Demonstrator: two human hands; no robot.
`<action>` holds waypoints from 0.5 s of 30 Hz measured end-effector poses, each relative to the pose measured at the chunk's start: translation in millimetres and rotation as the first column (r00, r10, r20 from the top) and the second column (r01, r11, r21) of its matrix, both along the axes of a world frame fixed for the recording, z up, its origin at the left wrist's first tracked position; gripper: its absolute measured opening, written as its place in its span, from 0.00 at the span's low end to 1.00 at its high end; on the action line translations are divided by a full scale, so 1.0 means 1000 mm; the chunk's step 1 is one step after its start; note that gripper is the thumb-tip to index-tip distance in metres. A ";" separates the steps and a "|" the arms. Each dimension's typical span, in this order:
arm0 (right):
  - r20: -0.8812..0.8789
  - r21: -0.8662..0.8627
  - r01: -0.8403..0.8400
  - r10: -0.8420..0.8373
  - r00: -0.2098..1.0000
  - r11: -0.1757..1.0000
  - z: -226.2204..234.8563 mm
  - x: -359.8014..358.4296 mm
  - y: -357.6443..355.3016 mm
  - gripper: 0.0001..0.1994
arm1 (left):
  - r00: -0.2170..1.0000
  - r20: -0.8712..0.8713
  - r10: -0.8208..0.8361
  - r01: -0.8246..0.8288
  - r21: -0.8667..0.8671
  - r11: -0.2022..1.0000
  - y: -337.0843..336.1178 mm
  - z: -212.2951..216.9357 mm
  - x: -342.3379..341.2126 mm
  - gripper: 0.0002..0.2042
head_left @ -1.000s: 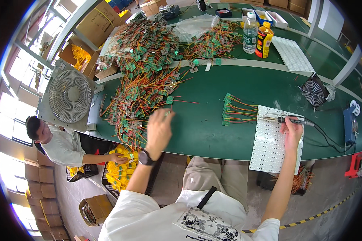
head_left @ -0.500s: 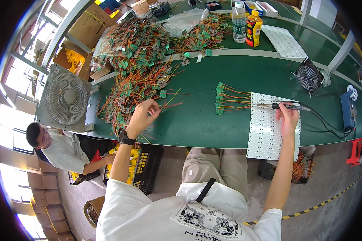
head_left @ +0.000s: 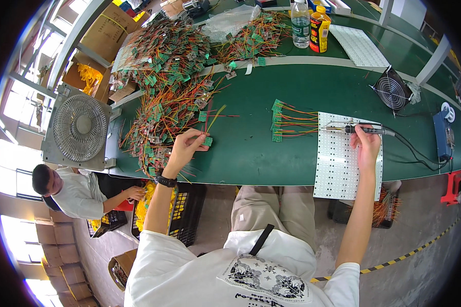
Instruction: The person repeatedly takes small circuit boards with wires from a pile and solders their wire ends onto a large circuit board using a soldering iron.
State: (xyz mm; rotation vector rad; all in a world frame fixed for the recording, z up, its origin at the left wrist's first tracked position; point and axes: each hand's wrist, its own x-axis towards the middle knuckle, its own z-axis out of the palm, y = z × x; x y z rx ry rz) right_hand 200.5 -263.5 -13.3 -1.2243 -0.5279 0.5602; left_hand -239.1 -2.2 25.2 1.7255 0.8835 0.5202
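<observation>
1. The left hand pinches a small green board by its edge, fingers closed on it, with thin wires trailing off it back toward the pile.
2. The right hand is wrapped around a soldering iron, which lies almost level, its tip pointing left over the top edge of the white panel.
3. Taking the panel as the landmark: the held board is well to its left, across a bare stretch of green counter. The left hand is the nearer hand to it by far; the right hand is over the panel itself.
4. Just left of the panel's upper corner lies a row of boards, stacked in a column, their red and orange wires running rightward to the panel's edge. The iron's tip points along that same line.
5. The pile is farther left than the held board, spreading up and away across the counter.
6. Right of the panel, beyond the iron's cable, a small fan stands, with a blue box farther right. Two bottles stand well above the panel.
</observation>
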 end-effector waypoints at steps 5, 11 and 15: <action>0.011 0.022 0.003 -0.003 1.000 1.000 0.004 -0.001 -0.001 0.08 | 0.989 0.138 0.053 -0.026 -0.192 0.981 -0.017 0.002 0.011 0.10; -0.022 0.030 0.007 -0.007 1.000 1.000 0.001 0.002 0.001 0.08 | 0.979 0.202 -0.003 0.052 -0.235 0.971 -0.028 -0.002 0.020 0.09; -0.043 0.047 0.009 -0.007 0.999 0.999 -0.003 0.004 -0.001 0.08 | 0.949 0.299 -0.100 0.171 -0.221 0.960 -0.043 0.002 0.043 0.07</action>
